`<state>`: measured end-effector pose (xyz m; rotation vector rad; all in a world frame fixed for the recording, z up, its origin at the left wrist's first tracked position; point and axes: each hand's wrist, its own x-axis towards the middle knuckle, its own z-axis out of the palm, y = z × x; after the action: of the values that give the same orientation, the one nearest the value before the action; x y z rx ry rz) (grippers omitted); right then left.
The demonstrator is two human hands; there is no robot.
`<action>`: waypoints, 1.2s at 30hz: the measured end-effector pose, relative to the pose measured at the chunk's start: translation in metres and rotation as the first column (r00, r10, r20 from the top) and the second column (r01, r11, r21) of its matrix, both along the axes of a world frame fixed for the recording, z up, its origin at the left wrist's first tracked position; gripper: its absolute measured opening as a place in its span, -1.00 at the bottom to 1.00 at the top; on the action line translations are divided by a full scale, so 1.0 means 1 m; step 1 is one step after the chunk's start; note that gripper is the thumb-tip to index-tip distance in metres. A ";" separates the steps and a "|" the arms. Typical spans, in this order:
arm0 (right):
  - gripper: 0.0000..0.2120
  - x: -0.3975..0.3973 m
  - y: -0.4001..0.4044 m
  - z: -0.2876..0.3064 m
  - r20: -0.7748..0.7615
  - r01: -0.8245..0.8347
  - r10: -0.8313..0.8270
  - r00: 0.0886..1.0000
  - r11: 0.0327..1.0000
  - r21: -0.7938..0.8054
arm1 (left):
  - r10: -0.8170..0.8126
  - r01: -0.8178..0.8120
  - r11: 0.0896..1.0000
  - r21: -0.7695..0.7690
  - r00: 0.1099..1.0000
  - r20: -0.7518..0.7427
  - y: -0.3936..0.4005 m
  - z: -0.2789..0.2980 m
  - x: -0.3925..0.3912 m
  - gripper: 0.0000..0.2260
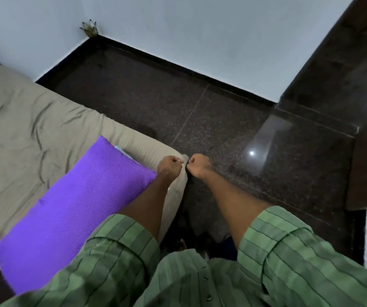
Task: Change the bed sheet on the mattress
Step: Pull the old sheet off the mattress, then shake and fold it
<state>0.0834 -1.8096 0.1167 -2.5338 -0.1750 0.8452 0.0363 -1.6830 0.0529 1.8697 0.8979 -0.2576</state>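
Observation:
A beige, wrinkled bed sheet (29, 120) covers the mattress at the left. Its near right corner (185, 158) sits between my two hands. My left hand (170, 166) grips the sheet at that corner from the bed side, fingers curled. My right hand (199, 166) pinches the same corner from the floor side. A purple textured pillow (71, 209) lies on the bed beside my left forearm. A bit of light blue fabric (123, 151) peeks out past the pillow's far end.
Dark polished stone floor (211, 120) runs along the bed's right side to a white wall (200, 29). A dark wooden door or cabinet (355, 63) stands at the right. A small dried object (88, 28) sits in the far wall corner.

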 end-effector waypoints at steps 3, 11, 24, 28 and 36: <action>-0.80 0.056 0.013 -0.015 -0.030 -0.039 0.037 0.999 0.998 -0.044 | 0.082 -0.082 0.996 -0.025 0.997 -0.012 0.001 -0.002 0.038 -0.80; -0.78 0.156 0.072 -0.040 -0.098 -0.414 0.408 0.908 0.908 -0.060 | 0.714 -0.719 0.602 -0.348 0.679 -0.168 -0.007 -0.029 0.097 -0.87; -0.51 0.228 0.143 -0.190 -0.357 -0.617 0.534 0.766 0.768 -0.173 | 0.849 -0.910 0.337 -0.241 0.405 -0.340 -0.020 -0.118 0.125 -0.82; -0.34 0.245 0.170 -0.246 -0.370 -0.629 0.531 0.763 0.742 -0.232 | 0.824 -0.902 0.379 -0.205 0.430 -0.369 -0.002 -0.161 0.139 -0.80; -0.69 0.263 0.185 -0.335 -0.422 -0.930 0.833 0.359 0.279 -0.241 | 0.824 -0.982 0.140 -0.127 0.187 -0.536 -0.006 -0.228 0.169 -0.74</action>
<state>0.3466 -1.6245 -0.2185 -2.5645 -1.6813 1.7398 0.2050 -1.6892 -0.1750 0.4902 1.9189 0.0261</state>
